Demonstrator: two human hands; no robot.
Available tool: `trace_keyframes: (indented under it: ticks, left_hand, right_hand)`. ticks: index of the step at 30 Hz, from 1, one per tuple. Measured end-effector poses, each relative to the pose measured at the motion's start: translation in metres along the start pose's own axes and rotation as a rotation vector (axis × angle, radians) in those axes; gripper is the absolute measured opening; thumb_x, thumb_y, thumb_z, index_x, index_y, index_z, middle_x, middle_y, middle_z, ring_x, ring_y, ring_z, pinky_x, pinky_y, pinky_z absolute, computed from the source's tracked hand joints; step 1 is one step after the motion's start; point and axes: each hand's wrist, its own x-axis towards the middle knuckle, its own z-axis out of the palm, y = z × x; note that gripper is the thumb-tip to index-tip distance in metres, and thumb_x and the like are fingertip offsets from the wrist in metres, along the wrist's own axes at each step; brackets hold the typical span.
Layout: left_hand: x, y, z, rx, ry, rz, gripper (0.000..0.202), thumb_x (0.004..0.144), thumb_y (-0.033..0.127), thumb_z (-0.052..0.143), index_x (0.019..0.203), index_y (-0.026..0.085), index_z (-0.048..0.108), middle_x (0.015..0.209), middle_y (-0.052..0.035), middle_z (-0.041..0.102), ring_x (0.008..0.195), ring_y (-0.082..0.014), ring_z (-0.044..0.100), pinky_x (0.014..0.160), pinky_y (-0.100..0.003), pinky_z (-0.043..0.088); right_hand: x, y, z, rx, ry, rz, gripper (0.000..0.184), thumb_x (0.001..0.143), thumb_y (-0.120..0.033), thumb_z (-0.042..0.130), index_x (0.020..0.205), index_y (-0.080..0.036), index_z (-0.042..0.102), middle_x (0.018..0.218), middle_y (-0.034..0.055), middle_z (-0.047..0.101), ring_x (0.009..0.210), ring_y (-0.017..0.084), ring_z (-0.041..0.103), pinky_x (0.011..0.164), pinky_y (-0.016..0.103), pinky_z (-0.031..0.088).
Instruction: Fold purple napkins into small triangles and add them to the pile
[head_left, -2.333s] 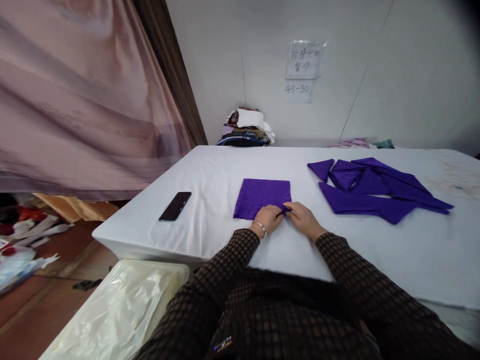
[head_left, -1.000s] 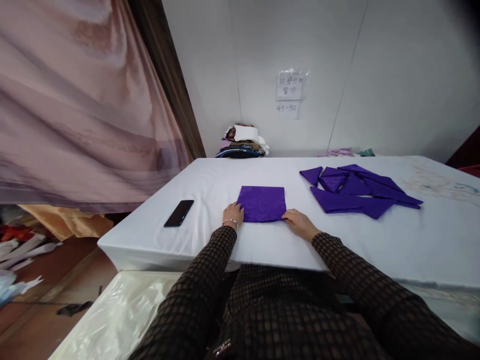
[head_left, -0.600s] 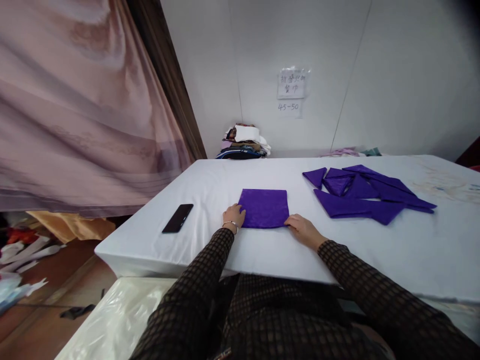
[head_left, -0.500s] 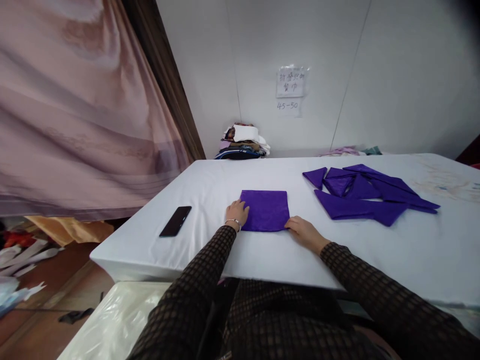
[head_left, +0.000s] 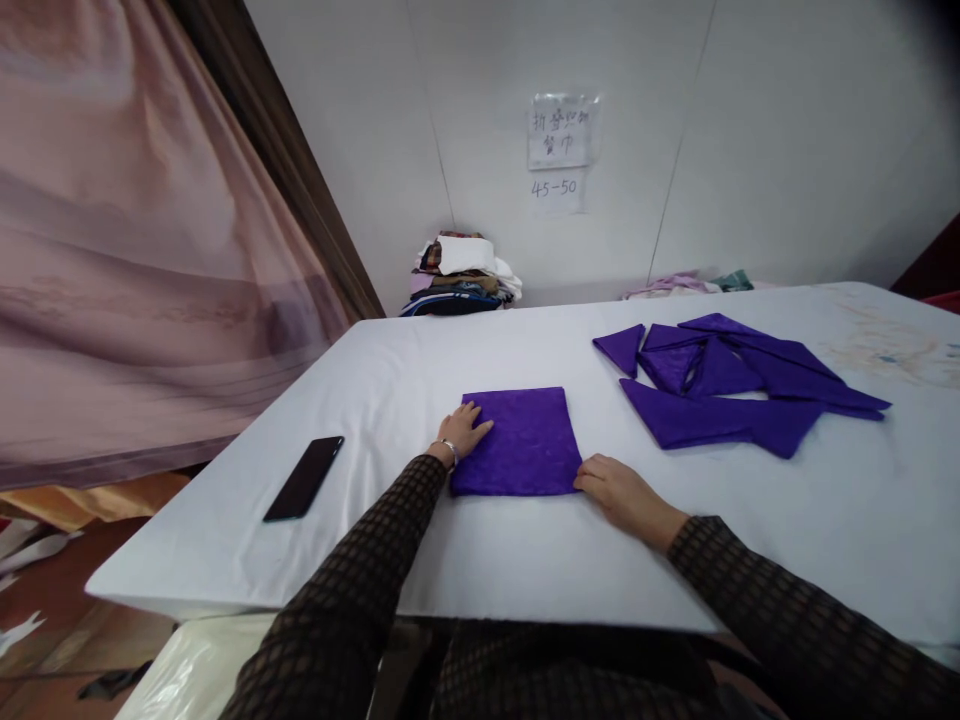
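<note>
A purple cloth napkin (head_left: 525,440), folded into a square, lies flat on the white-covered table in front of me. On its left edge rests my left hand (head_left: 461,432), fingers spread over the fabric, a bracelet at the wrist. My right hand (head_left: 611,488) pinches the napkin's near right corner between thumb and fingers. Farther right lie several more purple napkins (head_left: 720,430), folded into triangles and pointed strips, some overlapping.
A black phone (head_left: 305,478) lies on the tablecloth (head_left: 390,370) at the left. Against the wall sits a stack of folded clothes (head_left: 461,275), with paper signs (head_left: 559,135) above. A pink curtain (head_left: 150,250) hangs at the left; a plastic-covered seat (head_left: 199,670) stands below the table edge.
My view has shifted down and closer, so the table and napkin look larger. Both hands keep their places on the napkin, the left fingers a little more spread.
</note>
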Motion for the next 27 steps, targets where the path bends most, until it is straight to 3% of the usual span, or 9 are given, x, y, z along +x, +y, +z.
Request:
trace_keyframes:
  ticks: [2, 5, 7, 12, 16, 19, 21, 24, 27]
  left_hand:
    - [0.005, 0.005, -0.01, 0.003, 0.002, -0.003, 0.052, 0.091, 0.051, 0.035, 0.13, 0.02, 0.049, 0.146, -0.0094, 0.038, 0.135, -0.0217, 0.032, 0.11, -0.041, 0.024]
    - [0.014, 0.015, -0.015, 0.059, 0.086, 0.09, 0.055, 0.091, 0.054, 0.033, 0.134, 0.022, 0.044, 0.148, -0.008, 0.034, 0.138, -0.0241, 0.024, 0.112, -0.049, 0.017]
    - [0.02, 0.017, -0.01, 0.11, 0.092, 0.139, 0.06, 0.09, 0.056, 0.031, 0.138, 0.02, 0.039, 0.15, -0.009, 0.03, 0.14, -0.0251, 0.019, 0.112, -0.05, 0.013]
    - [0.032, 0.005, 0.01, 0.127, 0.02, 0.078, 0.068, 0.089, 0.06, 0.025, 0.144, 0.018, 0.027, 0.153, -0.0086, 0.02, 0.142, -0.0249, 0.013, 0.113, -0.049, 0.015]
    - [0.035, 0.002, 0.007, 0.095, -0.005, 0.044, 0.067, 0.089, 0.06, 0.024, 0.142, 0.021, 0.03, 0.153, -0.0082, 0.021, 0.141, -0.0256, 0.014, 0.112, -0.051, 0.016]
    - [0.031, 0.023, -0.001, 0.1, 0.028, 0.05, 0.068, 0.088, 0.063, 0.023, 0.14, 0.021, 0.034, 0.152, -0.0094, 0.023, 0.141, -0.028, 0.013, 0.111, -0.054, 0.012]
    - [0.026, 0.048, -0.001, 0.122, 0.074, 0.181, 0.069, 0.088, 0.064, 0.024, 0.141, 0.022, 0.034, 0.153, -0.0085, 0.023, 0.142, -0.0282, 0.011, 0.112, -0.054, 0.008]
    - [0.024, 0.087, 0.008, 0.114, 0.057, 0.386, 0.07, 0.087, 0.066, 0.024, 0.143, 0.024, 0.03, 0.154, -0.0059, 0.021, 0.141, -0.0272, 0.012, 0.113, -0.051, 0.005]
    - [0.03, 0.11, 0.023, 0.103, 0.001, 0.41, 0.073, 0.086, 0.067, 0.021, 0.144, 0.023, 0.027, 0.154, -0.0063, 0.02, 0.141, -0.0273, 0.013, 0.113, -0.052, 0.007]
  right_hand:
    - [0.001, 0.0, 0.001, 0.005, 0.007, 0.002, 0.026, 0.087, -0.005, 0.042, 0.092, -0.017, 0.065, 0.085, 0.0074, 0.061, 0.079, 0.019, 0.05, 0.07, 0.031, 0.041]
    - [0.001, -0.001, 0.0, 0.02, 0.003, 0.018, 0.026, 0.087, -0.004, 0.042, 0.091, -0.016, 0.066, 0.085, 0.0067, 0.061, 0.079, 0.018, 0.05, 0.071, 0.03, 0.041]
    - [0.001, -0.002, -0.002, 0.029, -0.007, 0.033, 0.027, 0.088, -0.005, 0.042, 0.092, -0.016, 0.066, 0.085, 0.0064, 0.06, 0.079, 0.018, 0.05, 0.071, 0.03, 0.041]
    - [0.001, -0.004, -0.002, 0.035, -0.047, 0.059, 0.026, 0.087, -0.004, 0.043, 0.089, -0.017, 0.066, 0.084, 0.0058, 0.06, 0.079, 0.018, 0.05, 0.071, 0.029, 0.04]
    - [0.002, -0.004, -0.002, 0.06, -0.064, 0.077, 0.026, 0.087, -0.004, 0.043, 0.087, -0.017, 0.065, 0.083, 0.0056, 0.059, 0.078, 0.018, 0.049, 0.07, 0.029, 0.039]
    - [0.004, -0.005, -0.005, 0.07, -0.077, 0.091, 0.026, 0.087, -0.004, 0.043, 0.087, -0.017, 0.065, 0.083, 0.0053, 0.058, 0.078, 0.018, 0.048, 0.069, 0.029, 0.039]
    - [0.004, -0.006, -0.007, 0.076, -0.082, 0.103, 0.026, 0.087, -0.003, 0.043, 0.087, -0.017, 0.065, 0.084, 0.0052, 0.058, 0.079, 0.018, 0.048, 0.07, 0.029, 0.038]
    - [0.004, -0.007, -0.008, 0.083, -0.083, 0.111, 0.026, 0.087, -0.003, 0.043, 0.088, -0.017, 0.065, 0.084, 0.0053, 0.058, 0.079, 0.018, 0.047, 0.07, 0.028, 0.038]
    - [0.005, -0.007, -0.007, 0.071, -0.093, 0.112, 0.026, 0.085, -0.002, 0.044, 0.088, -0.017, 0.065, 0.084, 0.0057, 0.058, 0.079, 0.018, 0.047, 0.07, 0.029, 0.038]
